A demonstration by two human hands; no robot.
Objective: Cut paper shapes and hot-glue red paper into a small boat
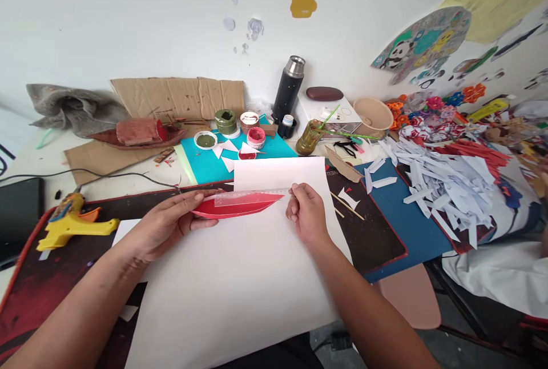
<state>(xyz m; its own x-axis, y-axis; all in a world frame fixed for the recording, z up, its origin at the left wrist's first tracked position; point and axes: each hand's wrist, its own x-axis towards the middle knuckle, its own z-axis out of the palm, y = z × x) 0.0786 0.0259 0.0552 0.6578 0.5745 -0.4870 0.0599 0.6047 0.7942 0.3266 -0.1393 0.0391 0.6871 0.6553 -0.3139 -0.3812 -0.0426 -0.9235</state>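
Note:
My left hand (pixel 173 220) is closed on the left end of a red boat-shaped piece (pixel 240 209), thumb above and fingers below. A clear plastic ruler (pixel 250 196) lies along the top edge of the red piece, and its left end is under my left thumb. At the pointed right tip, my right hand (pixel 306 212) is closed in a pinch at the ruler's far end. Both things are held above a large white paper sheet (pixel 240 283).
A yellow glue gun (pixel 72 223) sits left. Behind are a brown model boat (pixel 137 132), paint jars (pixel 226 122), a black thermos (pixel 289 89) and a glass jar of murky liquid (pixel 309 139). White folded paper strips (pixel 449 180) pile up at the right, near wooden sticks (pixel 353 206).

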